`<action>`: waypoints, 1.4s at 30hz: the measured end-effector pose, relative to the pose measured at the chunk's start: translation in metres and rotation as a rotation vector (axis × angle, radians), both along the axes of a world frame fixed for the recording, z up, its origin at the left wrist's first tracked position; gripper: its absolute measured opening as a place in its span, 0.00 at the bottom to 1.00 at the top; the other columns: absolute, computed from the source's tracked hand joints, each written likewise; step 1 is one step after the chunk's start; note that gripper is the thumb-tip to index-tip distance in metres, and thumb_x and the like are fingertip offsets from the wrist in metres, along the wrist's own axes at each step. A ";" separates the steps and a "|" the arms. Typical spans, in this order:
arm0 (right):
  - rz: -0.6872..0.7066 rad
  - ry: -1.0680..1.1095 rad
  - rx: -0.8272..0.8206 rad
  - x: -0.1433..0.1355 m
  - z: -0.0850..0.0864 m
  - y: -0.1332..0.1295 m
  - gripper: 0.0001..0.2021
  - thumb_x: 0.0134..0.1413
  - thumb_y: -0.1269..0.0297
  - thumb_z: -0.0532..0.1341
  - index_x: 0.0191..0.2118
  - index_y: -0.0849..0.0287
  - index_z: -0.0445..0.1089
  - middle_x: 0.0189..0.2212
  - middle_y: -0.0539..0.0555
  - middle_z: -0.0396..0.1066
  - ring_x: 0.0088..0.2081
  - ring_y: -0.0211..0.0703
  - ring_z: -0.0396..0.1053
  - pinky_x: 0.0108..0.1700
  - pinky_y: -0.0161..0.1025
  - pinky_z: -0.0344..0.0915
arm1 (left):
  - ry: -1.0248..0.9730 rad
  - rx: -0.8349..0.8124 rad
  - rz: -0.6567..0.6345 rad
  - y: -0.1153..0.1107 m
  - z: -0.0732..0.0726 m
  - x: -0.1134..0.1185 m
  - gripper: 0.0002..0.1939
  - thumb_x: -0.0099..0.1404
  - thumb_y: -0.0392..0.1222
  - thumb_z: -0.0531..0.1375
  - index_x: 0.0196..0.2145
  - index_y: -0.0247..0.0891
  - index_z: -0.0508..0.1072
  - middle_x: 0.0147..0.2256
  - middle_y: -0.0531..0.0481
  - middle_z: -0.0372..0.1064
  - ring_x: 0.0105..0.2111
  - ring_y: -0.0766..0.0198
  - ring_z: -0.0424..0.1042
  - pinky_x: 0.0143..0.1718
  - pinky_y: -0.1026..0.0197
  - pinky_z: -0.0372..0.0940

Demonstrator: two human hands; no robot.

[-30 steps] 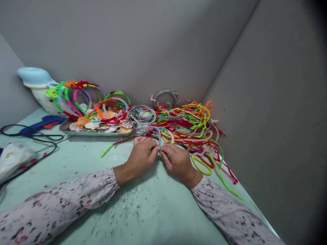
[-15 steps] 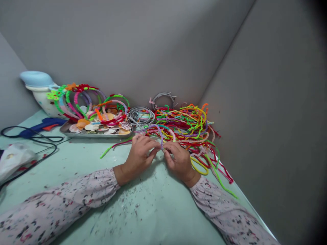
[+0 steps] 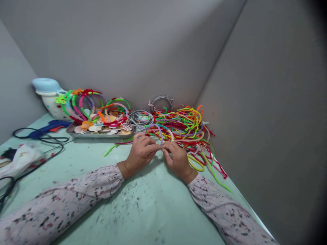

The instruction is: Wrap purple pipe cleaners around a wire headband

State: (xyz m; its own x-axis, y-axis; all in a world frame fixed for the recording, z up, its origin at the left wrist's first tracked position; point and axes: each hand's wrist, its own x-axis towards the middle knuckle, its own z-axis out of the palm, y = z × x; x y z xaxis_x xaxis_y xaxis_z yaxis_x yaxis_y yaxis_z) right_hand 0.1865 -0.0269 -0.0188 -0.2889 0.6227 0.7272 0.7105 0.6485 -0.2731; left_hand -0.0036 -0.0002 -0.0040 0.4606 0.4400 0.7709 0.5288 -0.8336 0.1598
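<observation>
My left hand (image 3: 141, 152) and my right hand (image 3: 177, 157) meet fingertip to fingertip above the table. Between them they pinch the end of a thin headband wrapped in fuzzy pipe cleaner (image 3: 160, 131), purple on one side with teal and pink beyond. Its arch rises behind the fingers, and the pinched tip is mostly covered by them. Just past my hands lies a tangled heap of coloured pipe cleaners (image 3: 178, 119). A yellow loop (image 3: 196, 163) sits beside my right wrist.
At the back left a metal tray (image 3: 102, 135) holds shells and several wrapped headbands (image 3: 85, 102). Coils of grey wire-like bands (image 3: 140, 117) stand next to it. Further left are a blue glue gun (image 3: 46, 128) with black cord, a blue-lidded container (image 3: 51, 98) and a plastic bag (image 3: 25, 158).
The view has shifted slightly, so the tray and glue gun sit further right. My hands stay pinched together on the headband, with the fingertips moving only a little.
</observation>
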 end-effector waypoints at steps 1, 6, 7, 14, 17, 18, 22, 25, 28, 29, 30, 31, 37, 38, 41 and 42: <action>0.001 0.001 -0.003 0.000 0.000 -0.001 0.07 0.59 0.70 0.55 0.42 0.57 0.67 0.38 0.56 0.72 0.42 0.44 0.71 0.45 0.41 0.69 | 0.010 0.007 0.002 0.000 0.000 0.000 0.08 0.65 0.36 0.58 0.39 0.46 0.76 0.33 0.52 0.72 0.36 0.62 0.66 0.49 0.49 0.51; 0.014 -0.006 -0.010 0.002 0.002 -0.005 0.07 0.60 0.70 0.54 0.42 0.58 0.67 0.38 0.56 0.72 0.43 0.44 0.70 0.44 0.41 0.69 | 0.033 0.033 -0.011 -0.003 0.001 0.000 0.09 0.64 0.36 0.58 0.39 0.46 0.76 0.33 0.52 0.72 0.36 0.62 0.67 0.50 0.48 0.51; 0.014 -0.012 -0.011 0.002 0.002 -0.006 0.07 0.60 0.70 0.54 0.41 0.58 0.67 0.38 0.56 0.72 0.43 0.44 0.70 0.44 0.40 0.69 | 0.034 0.036 -0.014 -0.003 0.001 0.000 0.09 0.64 0.36 0.58 0.39 0.46 0.76 0.33 0.52 0.72 0.36 0.62 0.67 0.51 0.48 0.51; -0.002 -0.052 -0.029 0.004 0.001 -0.009 0.07 0.60 0.69 0.54 0.41 0.58 0.67 0.40 0.57 0.72 0.43 0.44 0.70 0.44 0.40 0.69 | 0.061 0.015 -0.023 -0.005 -0.001 0.002 0.08 0.65 0.35 0.57 0.38 0.43 0.76 0.33 0.51 0.73 0.37 0.62 0.67 0.51 0.48 0.52; 0.002 -0.060 -0.038 0.004 0.001 -0.009 0.07 0.60 0.69 0.54 0.41 0.58 0.67 0.39 0.57 0.72 0.43 0.44 0.70 0.44 0.40 0.69 | 0.060 0.007 -0.033 -0.005 0.000 0.004 0.07 0.66 0.36 0.57 0.37 0.42 0.75 0.34 0.51 0.73 0.37 0.61 0.67 0.50 0.49 0.53; 0.001 -0.062 -0.040 0.004 0.001 -0.009 0.07 0.60 0.69 0.54 0.41 0.58 0.67 0.39 0.57 0.72 0.43 0.44 0.70 0.43 0.40 0.69 | 0.058 0.004 -0.034 -0.006 0.000 0.004 0.07 0.66 0.36 0.57 0.37 0.41 0.75 0.33 0.50 0.73 0.37 0.61 0.67 0.49 0.49 0.53; -0.007 -0.062 -0.041 0.004 0.002 -0.008 0.06 0.60 0.69 0.54 0.41 0.57 0.67 0.39 0.56 0.72 0.42 0.45 0.71 0.43 0.40 0.68 | 0.059 -0.008 -0.029 -0.006 0.001 0.005 0.07 0.66 0.36 0.56 0.37 0.40 0.75 0.34 0.49 0.73 0.37 0.60 0.66 0.47 0.50 0.54; 0.001 -0.048 -0.029 0.004 0.001 -0.008 0.06 0.60 0.69 0.54 0.41 0.58 0.67 0.38 0.56 0.72 0.43 0.45 0.70 0.43 0.39 0.68 | 0.055 -0.002 -0.017 -0.006 0.000 0.004 0.07 0.66 0.36 0.56 0.38 0.41 0.75 0.35 0.49 0.73 0.38 0.60 0.66 0.46 0.50 0.54; -0.009 -0.035 -0.018 0.003 0.000 -0.008 0.06 0.60 0.69 0.55 0.41 0.57 0.67 0.39 0.56 0.72 0.43 0.44 0.71 0.43 0.39 0.68 | 0.047 0.009 -0.014 -0.005 0.000 0.003 0.07 0.66 0.36 0.57 0.38 0.42 0.75 0.35 0.50 0.74 0.38 0.61 0.67 0.46 0.50 0.54; -0.013 -0.034 -0.018 0.003 0.000 -0.008 0.06 0.60 0.69 0.55 0.41 0.57 0.67 0.39 0.55 0.72 0.43 0.44 0.71 0.43 0.39 0.68 | 0.045 0.010 -0.015 -0.005 0.000 0.003 0.07 0.66 0.36 0.57 0.38 0.41 0.75 0.35 0.50 0.74 0.37 0.61 0.67 0.47 0.50 0.54; -0.014 -0.033 -0.017 0.003 0.000 -0.008 0.06 0.60 0.69 0.55 0.41 0.57 0.67 0.38 0.55 0.72 0.42 0.44 0.71 0.42 0.39 0.68 | 0.044 0.011 -0.015 -0.005 0.000 0.003 0.07 0.66 0.37 0.57 0.38 0.41 0.75 0.35 0.50 0.74 0.37 0.61 0.67 0.47 0.50 0.54; -0.014 -0.033 -0.016 0.003 0.000 -0.008 0.06 0.60 0.69 0.55 0.41 0.57 0.67 0.38 0.55 0.72 0.42 0.44 0.71 0.42 0.38 0.68 | 0.043 0.013 -0.015 -0.005 -0.001 0.003 0.07 0.66 0.37 0.57 0.38 0.41 0.75 0.34 0.50 0.74 0.37 0.61 0.67 0.47 0.50 0.54; -0.010 -0.045 -0.011 0.003 0.001 -0.008 0.06 0.60 0.70 0.55 0.40 0.57 0.67 0.38 0.55 0.72 0.42 0.44 0.70 0.42 0.39 0.68 | 0.078 -0.016 0.001 -0.007 0.001 0.005 0.07 0.67 0.36 0.55 0.38 0.40 0.74 0.35 0.49 0.73 0.38 0.60 0.67 0.48 0.50 0.54; -0.010 -0.049 -0.012 0.003 0.001 -0.008 0.06 0.60 0.70 0.55 0.40 0.57 0.67 0.38 0.55 0.72 0.42 0.44 0.70 0.42 0.39 0.68 | 0.092 -0.026 0.007 -0.007 0.001 0.005 0.08 0.67 0.36 0.55 0.37 0.39 0.74 0.35 0.49 0.73 0.38 0.60 0.67 0.49 0.50 0.54; -0.009 -0.061 -0.016 0.003 0.001 -0.008 0.06 0.60 0.69 0.55 0.40 0.57 0.67 0.38 0.56 0.72 0.42 0.44 0.71 0.42 0.39 0.68 | 0.131 -0.036 0.009 -0.006 0.001 0.005 0.08 0.67 0.36 0.54 0.37 0.39 0.73 0.34 0.49 0.73 0.38 0.60 0.66 0.49 0.50 0.53; -0.008 -0.063 -0.017 0.004 0.001 -0.007 0.06 0.60 0.69 0.55 0.40 0.57 0.67 0.38 0.56 0.72 0.42 0.44 0.71 0.42 0.39 0.68 | 0.141 -0.035 0.006 -0.006 0.001 0.005 0.08 0.67 0.36 0.54 0.37 0.39 0.73 0.35 0.49 0.73 0.38 0.60 0.66 0.49 0.50 0.53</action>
State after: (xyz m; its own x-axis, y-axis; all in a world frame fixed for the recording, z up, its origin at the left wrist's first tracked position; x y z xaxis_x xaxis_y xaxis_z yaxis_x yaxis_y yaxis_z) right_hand 0.1902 -0.0343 -0.0177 -0.3288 0.6371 0.6971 0.7319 0.6384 -0.2382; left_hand 0.0012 -0.0060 -0.0028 0.5604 0.4683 0.6832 0.5531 -0.8256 0.1122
